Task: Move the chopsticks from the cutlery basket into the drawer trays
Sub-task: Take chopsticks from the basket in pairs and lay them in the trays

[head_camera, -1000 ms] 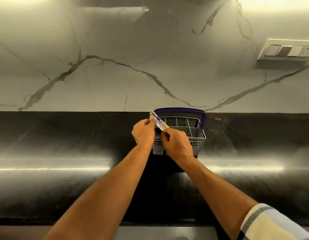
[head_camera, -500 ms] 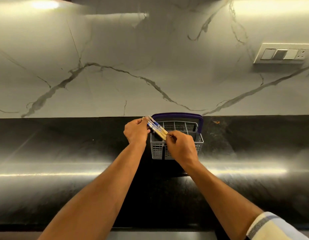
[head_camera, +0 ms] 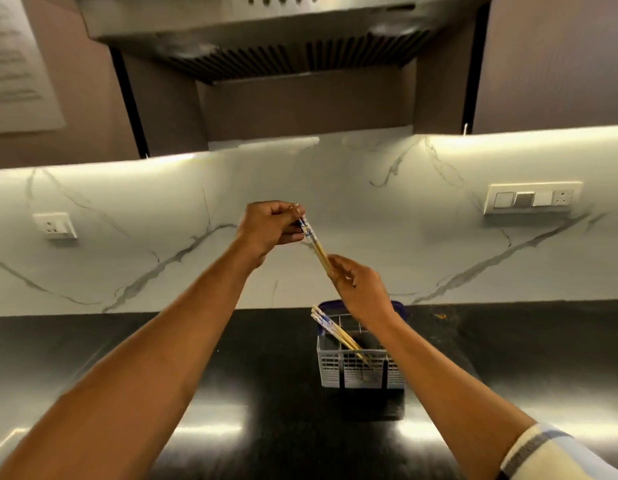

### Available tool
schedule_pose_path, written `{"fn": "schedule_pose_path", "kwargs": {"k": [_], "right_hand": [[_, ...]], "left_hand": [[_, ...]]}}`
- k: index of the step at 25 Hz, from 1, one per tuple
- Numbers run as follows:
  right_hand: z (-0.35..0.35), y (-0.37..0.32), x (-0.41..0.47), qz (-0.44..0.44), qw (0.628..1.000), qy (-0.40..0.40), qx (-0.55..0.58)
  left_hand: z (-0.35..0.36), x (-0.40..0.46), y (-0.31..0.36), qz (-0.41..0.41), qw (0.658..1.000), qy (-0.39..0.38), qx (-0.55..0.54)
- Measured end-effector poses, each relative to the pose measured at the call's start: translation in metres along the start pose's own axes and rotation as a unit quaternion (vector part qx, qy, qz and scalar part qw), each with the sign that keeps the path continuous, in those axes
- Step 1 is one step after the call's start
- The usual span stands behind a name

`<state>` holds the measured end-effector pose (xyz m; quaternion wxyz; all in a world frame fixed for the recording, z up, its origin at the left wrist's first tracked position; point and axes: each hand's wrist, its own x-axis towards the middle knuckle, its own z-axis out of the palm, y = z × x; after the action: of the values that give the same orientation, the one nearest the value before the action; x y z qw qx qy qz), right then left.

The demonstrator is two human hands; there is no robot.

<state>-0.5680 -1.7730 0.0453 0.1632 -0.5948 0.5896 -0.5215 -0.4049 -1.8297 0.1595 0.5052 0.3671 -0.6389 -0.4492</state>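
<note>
Two hands share one raised bundle of pale wooden chopsticks with blue-patterned tops (head_camera: 316, 244), held above the grey plastic cutlery basket with a purple handle (head_camera: 356, 370) on the glossy black surface (head_camera: 252, 368). The right hand (head_camera: 361, 289), nearer the basket, pinches the plain lower ends; the left hand (head_camera: 271, 226) pinches the patterned tops. The bundle slants down-right. More chopsticks (head_camera: 335, 332) lean up-left in the basket. No drawer shows.

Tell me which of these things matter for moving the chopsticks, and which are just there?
Part of the job:
- held chopsticks, gripped by left hand and right hand
- chopsticks in the basket
- cutlery basket

Just there:
- black counter
- range hood
- wall socket
- switch panel
</note>
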Motion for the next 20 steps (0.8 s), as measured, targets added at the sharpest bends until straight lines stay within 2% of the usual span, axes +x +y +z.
{"fn": "schedule_pose_path", "kwargs": {"k": [3, 7, 10, 20], "right_hand": [[-0.014, -0.027, -0.003, -0.014, 0.999, 0.016, 0.029], [-0.033, -0.052, -0.008, 0.019, 0.996, -0.022, 0.084], [-0.044, -0.062, -0.012, 0.032, 0.995, -0.047, 0.081], [-0.057, -0.072, -0.032, 0.052, 0.992, -0.05, 0.101]], "left_hand": [[0.001, -0.008, 0.044, 0.035, 0.999, -0.019, 0.021], [0.001, -0.019, 0.075, 0.049, 0.995, -0.054, 0.064], [0.002, -0.023, 0.083, 0.048, 0.994, -0.065, 0.075], [0.014, -0.038, 0.087, 0.053, 0.995, -0.073, 0.05]]}}
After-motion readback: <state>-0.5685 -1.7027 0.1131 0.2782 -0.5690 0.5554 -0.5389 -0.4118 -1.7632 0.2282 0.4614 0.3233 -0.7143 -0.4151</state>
